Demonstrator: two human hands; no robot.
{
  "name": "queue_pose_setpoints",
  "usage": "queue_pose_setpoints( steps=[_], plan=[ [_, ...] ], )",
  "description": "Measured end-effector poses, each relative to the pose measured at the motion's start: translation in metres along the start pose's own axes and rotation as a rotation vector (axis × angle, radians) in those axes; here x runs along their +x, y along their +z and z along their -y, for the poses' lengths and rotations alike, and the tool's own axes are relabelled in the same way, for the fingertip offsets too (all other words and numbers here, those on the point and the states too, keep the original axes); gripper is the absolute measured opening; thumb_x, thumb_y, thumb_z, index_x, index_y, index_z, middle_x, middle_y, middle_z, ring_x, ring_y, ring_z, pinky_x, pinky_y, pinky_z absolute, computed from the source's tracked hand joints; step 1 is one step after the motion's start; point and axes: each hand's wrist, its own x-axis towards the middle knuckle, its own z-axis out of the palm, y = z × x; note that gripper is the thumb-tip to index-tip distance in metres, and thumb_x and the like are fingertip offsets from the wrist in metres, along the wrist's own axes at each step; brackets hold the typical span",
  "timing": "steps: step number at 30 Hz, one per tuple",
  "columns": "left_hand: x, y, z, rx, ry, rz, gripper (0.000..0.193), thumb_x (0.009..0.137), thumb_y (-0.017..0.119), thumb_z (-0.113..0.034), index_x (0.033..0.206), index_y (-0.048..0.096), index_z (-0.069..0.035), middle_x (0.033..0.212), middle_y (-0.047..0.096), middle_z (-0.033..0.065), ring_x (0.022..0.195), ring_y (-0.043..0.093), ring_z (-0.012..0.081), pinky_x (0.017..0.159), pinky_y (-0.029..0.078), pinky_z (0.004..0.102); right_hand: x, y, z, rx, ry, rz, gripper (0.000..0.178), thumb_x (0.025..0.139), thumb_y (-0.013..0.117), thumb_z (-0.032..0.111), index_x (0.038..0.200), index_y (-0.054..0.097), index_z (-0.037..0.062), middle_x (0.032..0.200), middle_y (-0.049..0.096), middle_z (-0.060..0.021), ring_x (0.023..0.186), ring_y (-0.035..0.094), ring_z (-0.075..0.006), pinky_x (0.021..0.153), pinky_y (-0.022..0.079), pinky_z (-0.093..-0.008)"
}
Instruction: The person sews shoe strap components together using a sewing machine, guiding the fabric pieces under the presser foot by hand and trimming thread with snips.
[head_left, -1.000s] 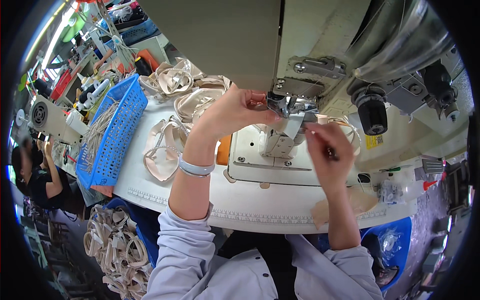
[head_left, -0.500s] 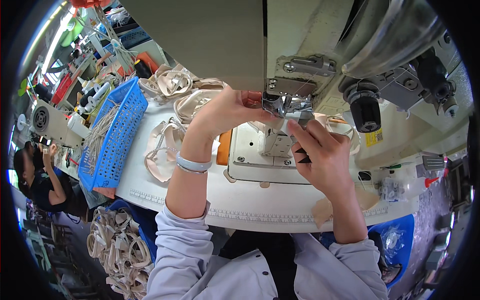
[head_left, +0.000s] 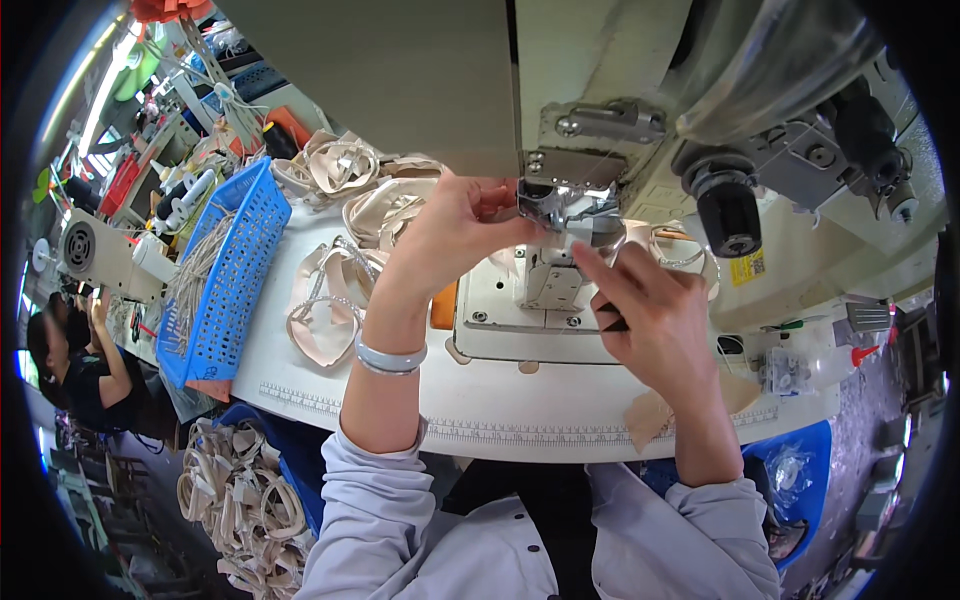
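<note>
Pale material (head_left: 556, 243) sits at the sewing machine's metal foot (head_left: 541, 204), well back from the worktop's (head_left: 480, 388) ruled near edge. Our left hand (head_left: 445, 235) steadies its left side; we cannot tell whether those half-hidden fingers pinch it. Our right hand (head_left: 655, 310) points an index finger at its front, the others curled around a small dark tool (head_left: 612, 318). We should guide lightly, keeping fingertips clear of the foot.

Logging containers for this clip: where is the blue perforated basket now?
In the head view, the blue perforated basket is on the left, at the left end of the white table, beside the beige fabric loops.
</note>
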Motion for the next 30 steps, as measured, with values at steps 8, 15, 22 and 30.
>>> queue_pose_setpoints(
  steps=[8, 15, 22, 30],
  plan=[
    [0.001, 0.005, 0.005, -0.013, 0.063, -0.086, 0.023, 0.070, 0.063, -0.002, 0.092, 0.059, 0.003, 0.080, 0.061, 0.0057, 0.071, 0.055, 0.0071, 0.062, 0.045, 0.0191, 0.001, -0.003, 0.004, -0.071, 0.084, 0.096, 0.051, 0.057, 0.058, -0.001, 0.107, 0.056, 0.0128, 0.065, 0.046, -0.0013, 0.048, 0.049, -0.0160, 0.042, 0.040, -0.0294],
    [0.008, 0.005, 0.009, -0.019, 0.053, -0.132, 0.021, 0.071, 0.062, -0.002, 0.092, 0.058, 0.002, 0.080, 0.061, 0.0065, 0.070, 0.055, 0.0077, 0.061, 0.045, 0.0190, 0.003, 0.003, 0.000, -0.061, 0.118, 0.089, 0.051, 0.059, 0.057, 0.000, 0.110, 0.054, 0.0100, 0.064, 0.049, -0.0039, 0.048, 0.050, -0.0195, 0.043, 0.040, -0.0314],
    [0.005, 0.000, 0.017, -0.077, 0.078, -0.071, 0.026, 0.072, 0.060, 0.000, 0.098, 0.056, 0.002, 0.082, 0.061, 0.0085, 0.072, 0.057, 0.0097, 0.062, 0.045, 0.0207, 0.009, 0.003, 0.004, -0.016, 0.118, 0.085, 0.047, 0.061, 0.056, -0.001, 0.107, 0.055, 0.0080, 0.062, 0.050, -0.0047, 0.047, 0.050, -0.0199, 0.044, 0.040, -0.0316],
    [-0.086, -0.047, 0.030, 0.986, 0.227, -1.162, 0.030, 0.073, 0.055, -0.001, 0.102, 0.056, 0.000, 0.085, 0.061, 0.0139, 0.074, 0.059, 0.0251, 0.066, 0.045, 0.0322, -0.016, 0.015, 0.031, 0.720, 0.256, 0.342, 0.028, 0.072, 0.058, 0.008, 0.099, 0.055, 0.0019, 0.068, 0.052, -0.0075, 0.050, 0.051, -0.0240, 0.048, 0.042, -0.0324]
  ],
)
